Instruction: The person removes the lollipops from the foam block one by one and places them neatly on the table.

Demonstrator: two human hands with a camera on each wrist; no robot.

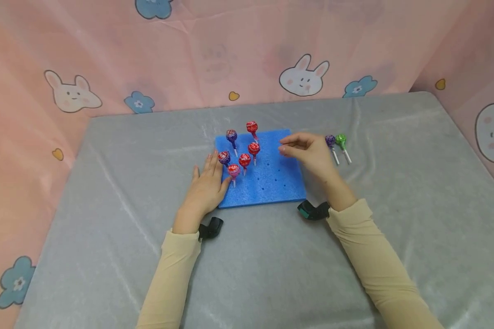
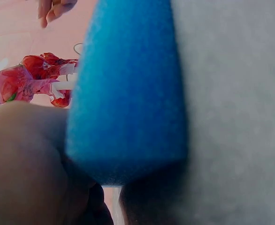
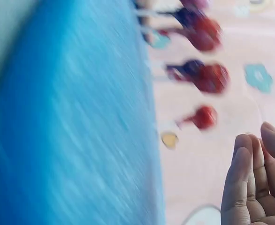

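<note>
Left hand (image 1: 203,189), fingers straight, and right hand (image 1: 313,157), fingers lightly bent with a small gap to the thumb, gripped nothing. On the grey surface (image 1: 271,274) lay a blue foam block (image 1: 251,196); the left hand rested along its left edge, and the right hand hung over its right side. Six lollipops (image 1: 244,160) stood in the block's left part: three red, two purple, one pink. Right of the right hand lay a purple lollipop (image 1: 330,140) and a green lollipop (image 1: 340,139). Small holes (image 1: 278,170) dotted the block's right part.
</note>
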